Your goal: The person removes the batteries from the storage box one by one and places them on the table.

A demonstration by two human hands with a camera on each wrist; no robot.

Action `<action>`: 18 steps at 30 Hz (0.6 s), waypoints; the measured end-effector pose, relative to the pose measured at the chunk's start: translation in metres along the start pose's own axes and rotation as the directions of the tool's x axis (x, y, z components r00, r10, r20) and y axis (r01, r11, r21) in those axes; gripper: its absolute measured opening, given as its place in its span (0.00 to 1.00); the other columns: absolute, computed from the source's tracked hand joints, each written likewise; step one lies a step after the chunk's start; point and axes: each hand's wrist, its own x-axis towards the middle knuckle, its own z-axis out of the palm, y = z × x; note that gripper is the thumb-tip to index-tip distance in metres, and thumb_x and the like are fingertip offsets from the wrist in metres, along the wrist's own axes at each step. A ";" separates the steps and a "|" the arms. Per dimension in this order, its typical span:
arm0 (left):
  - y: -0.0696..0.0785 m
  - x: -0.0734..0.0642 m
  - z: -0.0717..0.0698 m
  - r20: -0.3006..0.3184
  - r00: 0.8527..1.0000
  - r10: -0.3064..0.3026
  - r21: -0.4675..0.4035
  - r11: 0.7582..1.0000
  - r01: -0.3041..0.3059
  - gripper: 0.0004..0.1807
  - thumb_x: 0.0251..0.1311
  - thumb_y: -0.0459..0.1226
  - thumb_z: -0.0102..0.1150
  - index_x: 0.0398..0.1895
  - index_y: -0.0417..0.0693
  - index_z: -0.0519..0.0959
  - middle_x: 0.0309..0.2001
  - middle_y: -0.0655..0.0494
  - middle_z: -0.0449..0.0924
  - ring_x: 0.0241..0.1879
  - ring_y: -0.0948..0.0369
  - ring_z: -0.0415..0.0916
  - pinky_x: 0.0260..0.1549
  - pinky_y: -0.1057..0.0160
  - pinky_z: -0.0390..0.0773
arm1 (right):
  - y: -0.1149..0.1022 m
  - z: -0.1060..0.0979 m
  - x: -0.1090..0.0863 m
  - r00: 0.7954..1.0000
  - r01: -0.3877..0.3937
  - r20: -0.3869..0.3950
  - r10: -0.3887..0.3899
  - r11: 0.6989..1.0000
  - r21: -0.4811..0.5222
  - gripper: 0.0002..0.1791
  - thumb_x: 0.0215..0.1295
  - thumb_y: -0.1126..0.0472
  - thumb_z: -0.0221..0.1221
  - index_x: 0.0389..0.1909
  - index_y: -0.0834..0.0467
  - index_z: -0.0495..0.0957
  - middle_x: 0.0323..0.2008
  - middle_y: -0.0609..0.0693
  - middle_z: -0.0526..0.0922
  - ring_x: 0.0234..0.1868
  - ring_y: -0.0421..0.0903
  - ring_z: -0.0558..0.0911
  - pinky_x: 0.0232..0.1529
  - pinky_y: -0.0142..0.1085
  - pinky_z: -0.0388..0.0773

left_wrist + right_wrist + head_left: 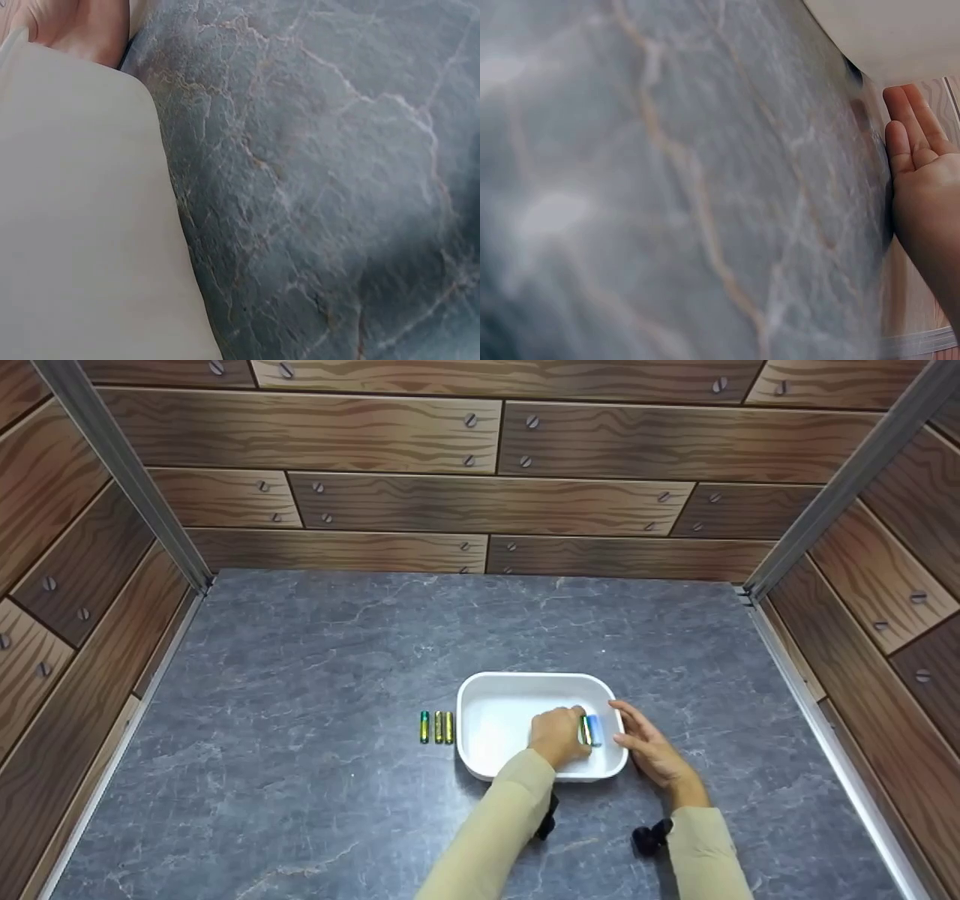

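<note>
One battery (586,730) in curled left grip (559,735)

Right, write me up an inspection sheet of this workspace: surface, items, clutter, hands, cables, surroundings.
Surface: grey marbled table, with pale veins.
Items: white bin, upright; three batteries side by side just left of it, the leftmost set slightly apart.
Clutter: nothing seen.
Left hand: inside the bin, pinching a green battery; the bluish patch beside that is too unclear to identify.
Right hand: at the bin's right side, fingertips at the rim.
Wrists: black devices by both.
Cables: nothing seen.
Surroundings: wood-patterned walls at back and both sides, metal posts in the corners.
</note>
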 end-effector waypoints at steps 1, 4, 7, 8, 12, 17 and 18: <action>0.000 0.000 0.000 0.001 1.000 0.000 -0.002 1.000 0.000 0.28 0.46 0.53 0.71 0.53 0.61 0.78 0.42 0.63 0.85 0.43 0.62 0.83 0.40 0.63 0.80 | 0.000 0.000 0.000 1.000 0.001 0.002 -0.001 1.000 0.003 0.29 0.68 0.70 0.50 0.66 0.43 0.64 0.62 0.29 0.70 0.62 0.26 0.69 0.59 0.22 0.67; -0.001 0.000 -0.001 0.015 1.000 0.000 -0.006 1.000 0.001 0.28 0.45 0.54 0.72 0.52 0.61 0.78 0.41 0.63 0.85 0.41 0.62 0.83 0.39 0.63 0.80 | 0.001 0.000 0.000 1.000 0.007 0.006 -0.007 1.000 0.011 0.29 0.68 0.70 0.50 0.65 0.42 0.65 0.62 0.30 0.71 0.62 0.27 0.70 0.59 0.23 0.68; -0.001 0.000 -0.002 0.020 1.000 0.001 -0.005 1.000 -0.001 0.28 0.45 0.55 0.72 0.52 0.61 0.78 0.41 0.63 0.85 0.41 0.62 0.83 0.38 0.63 0.80 | 0.001 0.000 0.000 1.000 0.003 0.009 -0.003 1.000 0.014 0.28 0.68 0.70 0.50 0.64 0.41 0.65 0.62 0.30 0.71 0.62 0.27 0.70 0.59 0.23 0.68; -0.002 0.001 -0.003 0.021 1.000 0.002 -0.001 1.000 -0.002 0.29 0.44 0.55 0.72 0.52 0.62 0.78 0.41 0.63 0.85 0.41 0.62 0.83 0.38 0.63 0.80 | 0.002 0.000 0.001 1.000 0.003 0.010 -0.003 1.000 0.014 0.28 0.68 0.70 0.50 0.64 0.41 0.65 0.62 0.30 0.71 0.62 0.27 0.70 0.59 0.23 0.68; -0.004 0.002 -0.006 0.022 1.000 0.005 -0.009 1.000 -0.005 0.30 0.44 0.55 0.73 0.53 0.63 0.78 0.42 0.63 0.85 0.42 0.63 0.83 0.39 0.63 0.80 | 0.002 0.000 0.001 1.000 0.001 0.002 -0.001 1.000 0.012 0.29 0.68 0.70 0.50 0.64 0.41 0.65 0.61 0.30 0.71 0.62 0.28 0.70 0.60 0.23 0.68; -0.007 0.003 -0.014 0.031 1.000 0.002 -0.034 0.999 -0.001 0.31 0.43 0.54 0.73 0.54 0.65 0.77 0.44 0.63 0.85 0.43 0.62 0.83 0.39 0.63 0.80 | 0.001 0.000 0.000 1.000 0.000 -0.007 0.000 1.000 -0.003 0.29 0.68 0.70 0.50 0.65 0.42 0.65 0.61 0.31 0.71 0.62 0.28 0.70 0.60 0.24 0.68; -0.008 0.003 -0.015 0.031 1.000 0.003 -0.037 0.999 -0.002 0.31 0.43 0.54 0.73 0.55 0.65 0.77 0.44 0.62 0.85 0.43 0.61 0.83 0.38 0.62 0.80 | 0.001 -0.001 0.000 1.000 -0.001 -0.005 0.001 1.000 -0.005 0.29 0.68 0.70 0.50 0.65 0.43 0.64 0.61 0.31 0.71 0.62 0.28 0.70 0.59 0.24 0.69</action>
